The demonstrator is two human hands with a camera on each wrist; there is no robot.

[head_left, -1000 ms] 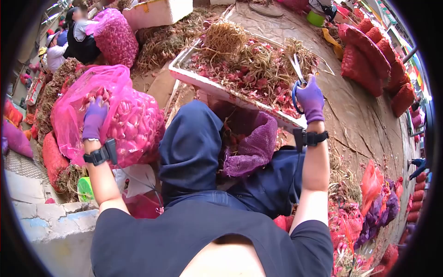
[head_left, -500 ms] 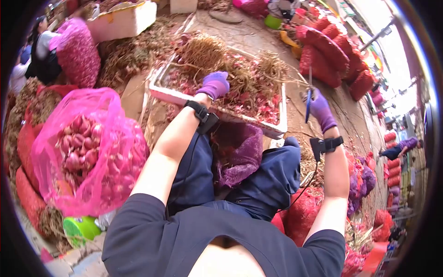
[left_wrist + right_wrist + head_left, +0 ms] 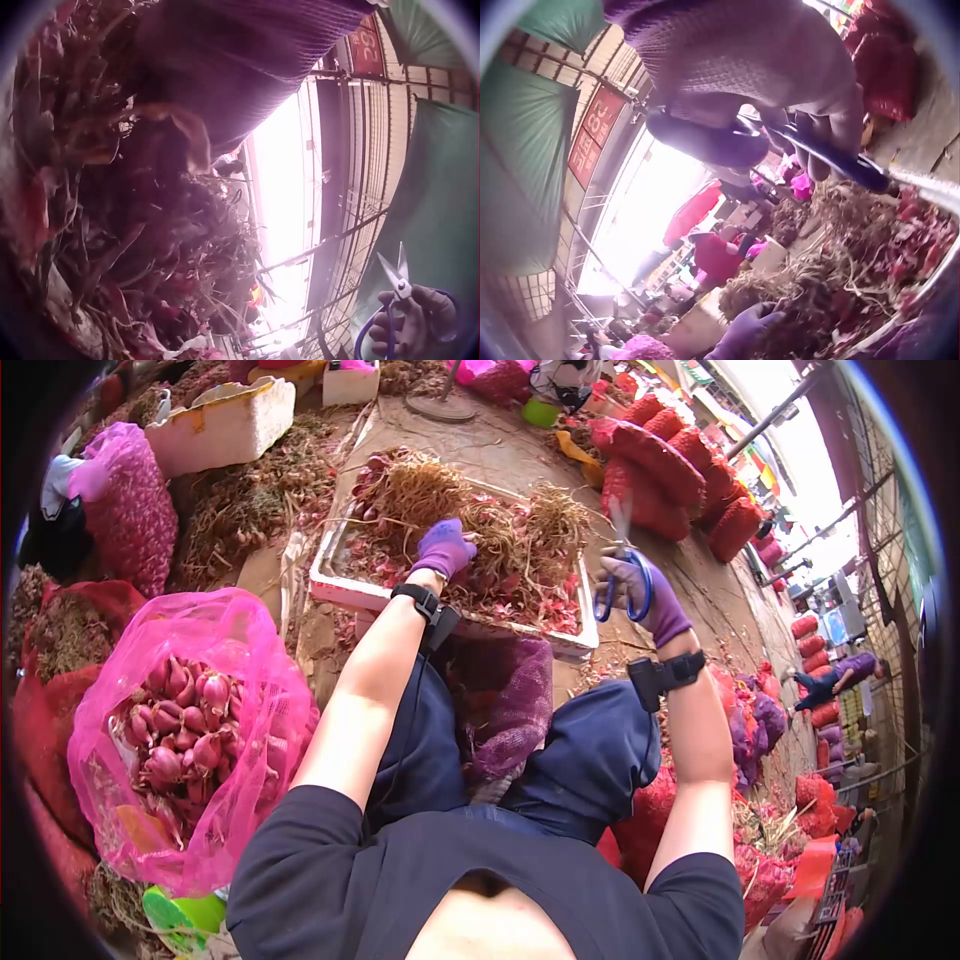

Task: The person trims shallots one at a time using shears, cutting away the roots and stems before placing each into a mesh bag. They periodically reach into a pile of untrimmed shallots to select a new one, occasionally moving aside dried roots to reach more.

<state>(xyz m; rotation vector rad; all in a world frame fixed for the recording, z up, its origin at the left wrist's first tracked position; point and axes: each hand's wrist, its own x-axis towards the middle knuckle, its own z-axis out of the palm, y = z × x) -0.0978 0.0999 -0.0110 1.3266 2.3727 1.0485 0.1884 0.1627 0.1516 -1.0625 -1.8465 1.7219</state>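
A white foam tray [image 3: 345, 588] in front of my knees is piled with red shallots and dry stalks [image 3: 500, 550]. My left hand [image 3: 445, 547], in a purple glove, reaches into the pile with its fingers curled down round some stalks [image 3: 112, 187]. To the right of the tray my right hand [image 3: 645, 595], also gloved, grips blue-handled scissors [image 3: 612, 575] with the blades pointing up. In the right wrist view the glove [image 3: 742, 52] wraps the blue handle [image 3: 705, 139], and the left hand [image 3: 742, 330] shows low in the pile. The left wrist view catches the scissors [image 3: 394, 296] at lower right.
A pink mesh bag of trimmed shallots [image 3: 180, 730] stands at my left. A purple mesh sack [image 3: 510, 700] hangs between my knees under the tray. Red filled sacks [image 3: 660, 460] line the ground at the back right, and a white foam box [image 3: 220, 425] sits at the back left.
My left hand left the pink bag, crossed to the tray and sank into the stalk pile. The right hand with the scissors came slightly down and closer to the tray's right edge.
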